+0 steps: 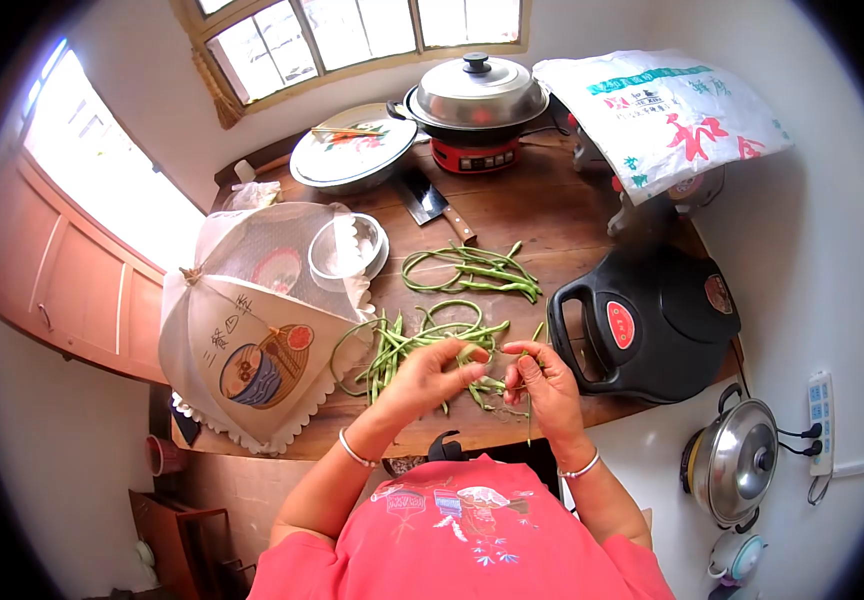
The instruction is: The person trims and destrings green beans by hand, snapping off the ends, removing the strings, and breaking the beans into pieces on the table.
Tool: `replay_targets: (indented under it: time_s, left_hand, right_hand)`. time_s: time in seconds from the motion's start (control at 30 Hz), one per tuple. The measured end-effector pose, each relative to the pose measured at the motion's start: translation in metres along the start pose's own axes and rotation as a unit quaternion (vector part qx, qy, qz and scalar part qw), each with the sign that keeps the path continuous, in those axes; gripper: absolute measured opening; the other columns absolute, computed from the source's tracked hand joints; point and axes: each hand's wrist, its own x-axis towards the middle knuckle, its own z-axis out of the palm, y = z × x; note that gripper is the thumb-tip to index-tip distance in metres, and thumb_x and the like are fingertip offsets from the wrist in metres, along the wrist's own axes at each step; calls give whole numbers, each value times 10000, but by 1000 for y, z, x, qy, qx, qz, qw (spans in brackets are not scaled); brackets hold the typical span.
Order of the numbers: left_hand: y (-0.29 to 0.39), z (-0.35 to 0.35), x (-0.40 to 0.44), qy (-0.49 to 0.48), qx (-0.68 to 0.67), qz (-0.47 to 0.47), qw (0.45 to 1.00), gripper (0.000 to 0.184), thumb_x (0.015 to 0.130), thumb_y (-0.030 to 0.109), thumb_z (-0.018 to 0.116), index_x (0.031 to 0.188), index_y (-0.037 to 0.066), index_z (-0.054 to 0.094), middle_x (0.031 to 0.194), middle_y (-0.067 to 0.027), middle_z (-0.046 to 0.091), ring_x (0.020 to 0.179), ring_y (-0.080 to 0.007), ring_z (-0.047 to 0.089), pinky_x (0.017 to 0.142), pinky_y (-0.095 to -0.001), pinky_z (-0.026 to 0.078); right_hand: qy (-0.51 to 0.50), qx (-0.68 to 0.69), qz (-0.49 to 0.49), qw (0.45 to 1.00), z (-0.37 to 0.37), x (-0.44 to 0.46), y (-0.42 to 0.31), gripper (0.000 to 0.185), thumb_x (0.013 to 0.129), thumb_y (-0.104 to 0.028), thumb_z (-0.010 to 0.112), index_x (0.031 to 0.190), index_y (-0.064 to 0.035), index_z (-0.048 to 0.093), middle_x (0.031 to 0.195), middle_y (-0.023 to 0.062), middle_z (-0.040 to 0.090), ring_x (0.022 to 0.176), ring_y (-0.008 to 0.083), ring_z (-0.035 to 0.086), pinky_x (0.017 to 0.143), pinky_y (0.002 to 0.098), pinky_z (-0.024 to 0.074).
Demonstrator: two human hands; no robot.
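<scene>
Over the near edge of the wooden table, my left hand [437, 380] has its fingers curled together in a pinch. Whatever may be between those fingertips is too small to make out. My right hand [549, 393], a short way to the right, is closed on a thin green bean [529, 428]; part of it hangs below the fingers. Beneath and behind my hands lies a loose pile of long green beans [389, 350]. Farther back is a second, neater bunch of green beans [482, 268].
A cleaver [432, 203] lies behind the beans. A mesh food cover [252, 340] stands at left, a black electric griddle [652, 325] at right. Behind are a lidded enamel basin [352, 150], a lidded pan [477, 95] on a red cooker, and a white printed sack [667, 115].
</scene>
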Motion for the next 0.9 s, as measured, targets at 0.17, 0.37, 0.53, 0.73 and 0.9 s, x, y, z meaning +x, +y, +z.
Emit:
replay_targets:
  time_s: [0.17,0.37,0.53,0.73,0.9]
  left_hand:
    - [-17,7,2,-93,50,56,993,228,894,161,689,1059,7,658,887,3,612,799,-78,527,694,-237,442]
    - [-2,3,0,-67,150,143,976,194,823,151,727,951,14,680,799,-88,586,732,-227,586,660,-336,467]
    - [13,4,-2,-4,383,255,888,98,766,121,688,844,64,673,828,-84,575,813,-275,605,685,-388,493]
    - [11,10,2,-1,510,291,810,111,741,102,679,848,89,655,845,-57,551,742,-252,587,664,-381,501]
    - [6,27,1,75,413,167,892,104,782,90,669,850,50,601,840,-92,535,778,-284,578,675,-394,478]
  right_hand:
    - [-33,-3,-12,999,-4,1,-3,260,1002,-229,522,1150,-25,586,798,19,585,679,81,566,609,213,470]
    - [-87,-195,-21,977,-15,2,-26,202,971,-181,570,1043,-1,626,813,46,608,700,110,589,633,250,490]
    - [-151,-484,-165,846,-12,4,-34,129,889,-115,617,955,-7,639,820,103,616,712,223,619,645,325,500]
    - [-151,-599,-192,763,-6,7,-27,62,814,-88,637,855,-48,614,745,106,571,701,297,601,634,399,490]
    - [-3,-594,-255,763,-7,15,-6,62,803,-65,628,844,-23,607,718,114,588,642,275,609,588,357,486]
